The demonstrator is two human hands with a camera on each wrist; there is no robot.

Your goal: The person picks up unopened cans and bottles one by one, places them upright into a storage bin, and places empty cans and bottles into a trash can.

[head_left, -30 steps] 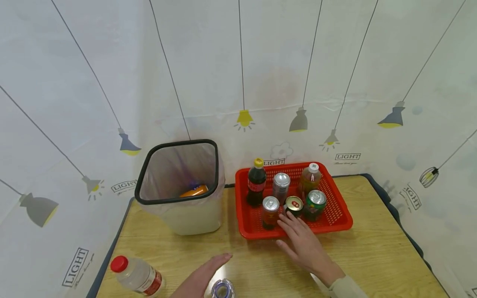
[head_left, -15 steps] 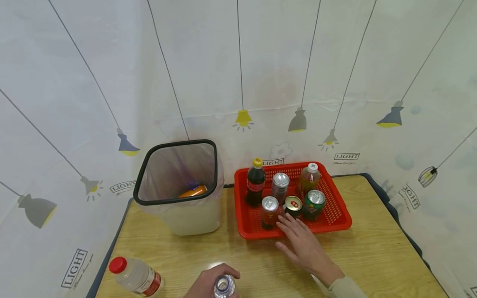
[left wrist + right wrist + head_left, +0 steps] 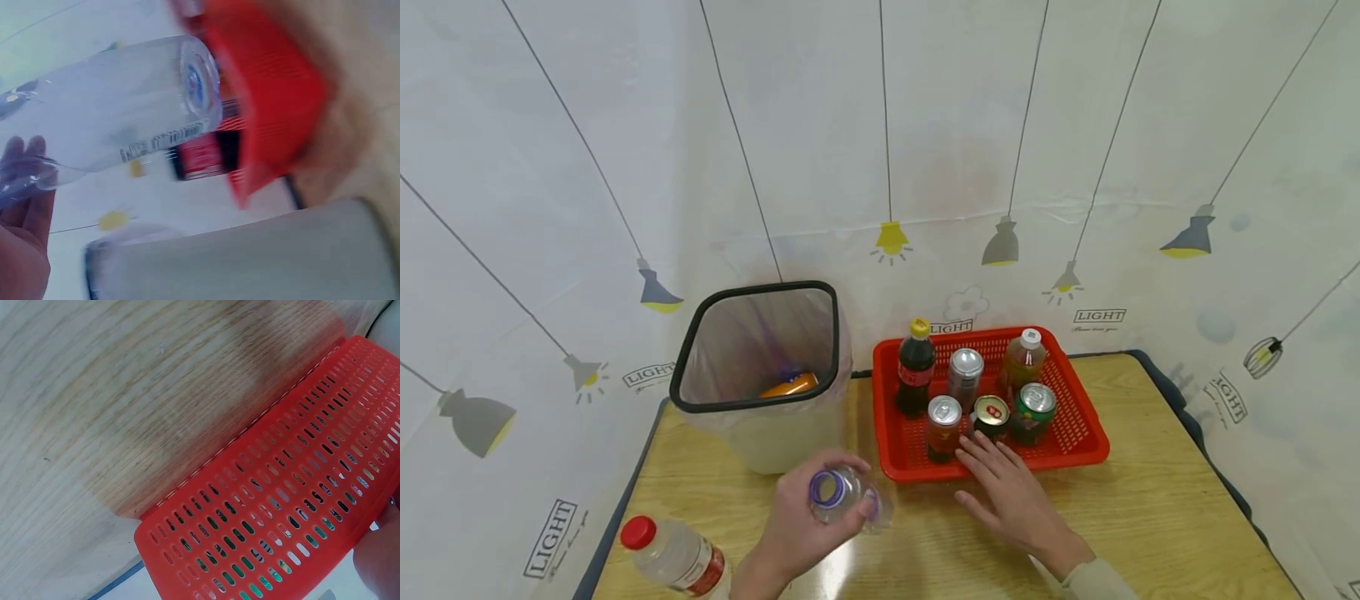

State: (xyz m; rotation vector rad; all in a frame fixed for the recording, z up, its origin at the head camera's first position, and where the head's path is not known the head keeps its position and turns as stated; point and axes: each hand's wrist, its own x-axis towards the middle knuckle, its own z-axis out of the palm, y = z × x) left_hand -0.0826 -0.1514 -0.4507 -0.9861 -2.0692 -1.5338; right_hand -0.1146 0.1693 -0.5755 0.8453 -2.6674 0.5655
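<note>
My left hand [image 3: 801, 521] grips a clear, uncapped plastic bottle [image 3: 850, 497] with a purple ring at its neck. The bottle is tilted above the table, in front of the bin. Its base faces the red basket [image 3: 281, 106] in the left wrist view, where the bottle [image 3: 112, 106] looks see-through and without liquid. My right hand [image 3: 1011, 504] lies at the front rim of the red basket [image 3: 1078, 458], fingers extended, close to a dark can with a gold top [image 3: 991, 412]. In the right wrist view, only part of this hand [image 3: 380, 556] shows beyond the basket wall [image 3: 275, 487].
A bin [image 3: 775, 442] with a black rim and plastic liner stands left of the basket, an orange item [image 3: 792, 385] inside. A red-capped bottle [image 3: 677, 557] is at front left. The basket holds a cola bottle [image 3: 916, 371], a white-capped bottle [image 3: 1025, 360] and several cans.
My left hand has closed round the clear bottle, lifted it off the table and tipped it, moving forward towards the bin. The right hand has stayed at the basket.
</note>
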